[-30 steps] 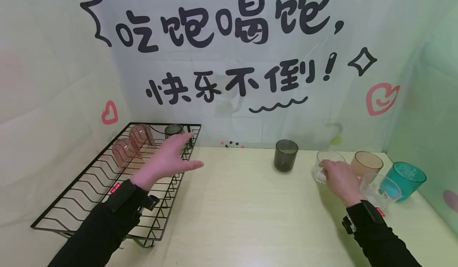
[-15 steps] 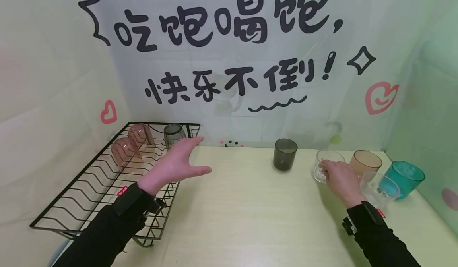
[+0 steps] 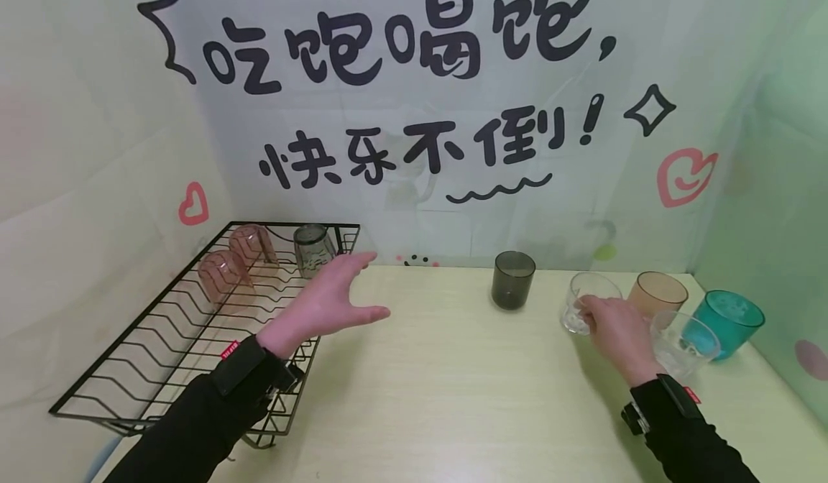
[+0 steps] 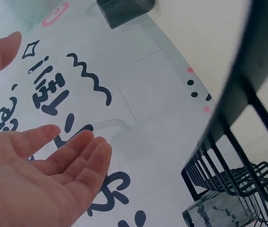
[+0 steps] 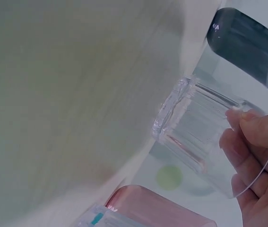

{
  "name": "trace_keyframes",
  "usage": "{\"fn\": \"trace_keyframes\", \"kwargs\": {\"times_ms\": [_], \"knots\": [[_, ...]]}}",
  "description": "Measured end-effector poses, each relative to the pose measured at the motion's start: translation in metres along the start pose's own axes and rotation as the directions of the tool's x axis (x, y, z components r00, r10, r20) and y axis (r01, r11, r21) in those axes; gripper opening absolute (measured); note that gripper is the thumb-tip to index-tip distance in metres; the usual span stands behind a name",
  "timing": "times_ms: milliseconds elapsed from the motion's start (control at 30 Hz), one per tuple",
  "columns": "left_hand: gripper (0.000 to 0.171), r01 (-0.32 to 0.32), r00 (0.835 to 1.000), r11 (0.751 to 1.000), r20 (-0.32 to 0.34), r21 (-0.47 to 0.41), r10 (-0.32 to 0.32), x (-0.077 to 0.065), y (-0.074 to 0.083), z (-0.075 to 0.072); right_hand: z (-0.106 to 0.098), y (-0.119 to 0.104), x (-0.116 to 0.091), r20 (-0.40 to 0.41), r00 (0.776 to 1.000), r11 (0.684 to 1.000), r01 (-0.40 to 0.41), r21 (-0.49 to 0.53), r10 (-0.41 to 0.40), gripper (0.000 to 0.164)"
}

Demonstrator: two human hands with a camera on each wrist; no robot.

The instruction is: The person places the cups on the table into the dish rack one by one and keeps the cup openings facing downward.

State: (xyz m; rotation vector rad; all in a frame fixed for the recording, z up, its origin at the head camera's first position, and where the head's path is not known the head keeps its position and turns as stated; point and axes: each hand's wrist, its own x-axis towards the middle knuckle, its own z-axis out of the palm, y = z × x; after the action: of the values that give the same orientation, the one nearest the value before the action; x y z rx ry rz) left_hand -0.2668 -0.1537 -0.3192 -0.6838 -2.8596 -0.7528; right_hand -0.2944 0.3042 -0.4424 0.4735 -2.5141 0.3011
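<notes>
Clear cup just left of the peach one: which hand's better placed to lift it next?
Right, I'd say: the right hand pinches the clear cup near its rim. The left hand is free but farther off, beside the rack.

The clear cup (image 5: 195,125) looks glossy, the rack (image 4: 240,80) smooth metal

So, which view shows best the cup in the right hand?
The right wrist view: the cup is large there, base to rim. The head view shows it small, partly behind the right hand; the left wrist view does not show it.
</notes>
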Motion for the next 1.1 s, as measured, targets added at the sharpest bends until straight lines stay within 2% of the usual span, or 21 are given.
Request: {"fn": "trace_keyframes", "kwargs": {"times_ms": [300,567,833,1100], "knots": [[0.094,-0.008,1.0,1.0,0.011,-0.008,0.008,-0.001,0.002,0.001,-0.006,-0.015,-0.004,0.04,0.999,0.999,-0.018,0.028,0.016,0.024],[0.094,-0.021,1.0,1.0,0.002,0.005,0.021,-0.003,0.008,-0.003,-0.011,-0.028,-0.006,-0.089,0.994,0.996,0.073,0.058,-0.067,0.029],[0.094,-0.052,0.999,0.999,-0.013,0.009,0.053,-0.004,0.016,-0.005,-0.019,-0.044,-0.005,-0.165,0.982,0.99,0.112,0.09,-0.096,0.032],[0.093,-0.081,0.997,0.996,-0.018,-0.03,0.08,-0.005,0.027,-0.005,-0.028,-0.06,0.0,-0.246,0.961,0.978,0.165,0.128,-0.13,0.036]]}}
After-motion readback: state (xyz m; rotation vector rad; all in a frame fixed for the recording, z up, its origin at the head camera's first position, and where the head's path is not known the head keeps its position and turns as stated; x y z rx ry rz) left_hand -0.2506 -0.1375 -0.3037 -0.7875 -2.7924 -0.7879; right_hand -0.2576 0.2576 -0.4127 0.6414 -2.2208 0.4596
